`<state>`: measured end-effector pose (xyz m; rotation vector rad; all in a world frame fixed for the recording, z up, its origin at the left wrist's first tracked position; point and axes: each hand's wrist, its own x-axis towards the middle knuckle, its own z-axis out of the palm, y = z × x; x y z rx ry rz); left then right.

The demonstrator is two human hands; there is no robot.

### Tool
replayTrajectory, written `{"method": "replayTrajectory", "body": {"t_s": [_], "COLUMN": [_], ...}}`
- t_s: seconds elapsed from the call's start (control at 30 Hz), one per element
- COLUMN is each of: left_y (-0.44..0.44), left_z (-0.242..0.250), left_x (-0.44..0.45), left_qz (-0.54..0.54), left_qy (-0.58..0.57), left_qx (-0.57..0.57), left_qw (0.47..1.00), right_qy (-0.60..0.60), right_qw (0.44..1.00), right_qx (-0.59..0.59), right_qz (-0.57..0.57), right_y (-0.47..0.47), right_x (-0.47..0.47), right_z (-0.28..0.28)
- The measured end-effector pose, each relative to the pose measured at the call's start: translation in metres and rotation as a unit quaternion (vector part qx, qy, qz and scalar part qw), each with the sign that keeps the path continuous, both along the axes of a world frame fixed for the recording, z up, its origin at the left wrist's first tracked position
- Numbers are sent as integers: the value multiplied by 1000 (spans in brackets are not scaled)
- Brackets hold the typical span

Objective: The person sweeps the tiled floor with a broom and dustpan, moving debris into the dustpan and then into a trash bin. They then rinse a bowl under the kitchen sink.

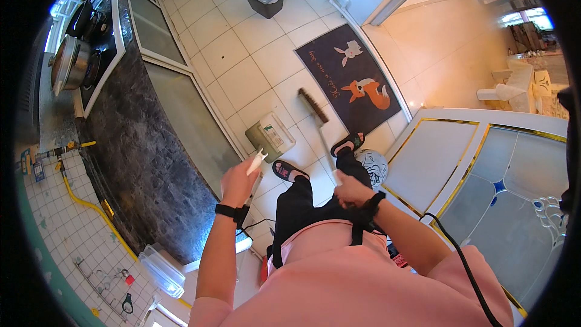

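My left hand (238,184) is closed around the white end of a dustpan handle (257,162). Below it on the tiled floor, near my foot, lies a greenish dustpan (271,137) with a clear part and a label. My right hand (354,189) grips the pale handle of a long broom (313,105); its brown bristled head is by the floor between the dustpan and a dark doormat (354,79) with a fox and a rabbit on it. How the handle joins the dustpan is partly hidden by my hand.
A marbled countertop (150,159) runs along the left, with a steel pot (72,63) on the stove. A lined grey bin (264,2) stands ahead. Beside my right foot is a white patterned round object (373,166). A glass-panelled door (490,190) stands at the right, near a doorway.
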<state>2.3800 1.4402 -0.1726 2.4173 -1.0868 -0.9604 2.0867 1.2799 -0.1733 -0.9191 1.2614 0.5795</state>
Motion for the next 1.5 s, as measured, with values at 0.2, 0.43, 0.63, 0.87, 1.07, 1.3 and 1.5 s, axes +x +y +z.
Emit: {"method": "replayTrajectory", "body": {"t_s": [0.2, 0.43, 0.63, 0.87, 1.07, 1.3, 1.5], "left_y": [1, 16, 14, 20, 30, 5, -16], "left_z": [-7, -8, -7, -6, 4, 29, 27], "left_x": [1, 1, 2, -2, 5, 29, 76], "left_qz": [-6, 14, 13, 18, 91, 265, 292], "left_qy": [1, -7, -2, -19, 13, 82, 108], "left_qx": [7, -5, 2, 3, -20, -64, -206], "left_qw": [1000, 1000, 1000, 1000, 996, 959, 927], "right_qy": [-20, -18, -16, -98, -87, -78, -72], "right_qw": [992, 999, 999, 991, 994, 988, 976], "right_qx": [125, 30, 11, 67, 57, -58, -189], "right_qz": [-6, 12, 44, 69, -33, -116, -75], "right_y": [20, -20, 18, -6, -43, -91, -174], "right_x": [14, -22, 17, 11, -24, -19, 10], "right_z": [25, 92, 30, 81, 159, 160, 119]}}
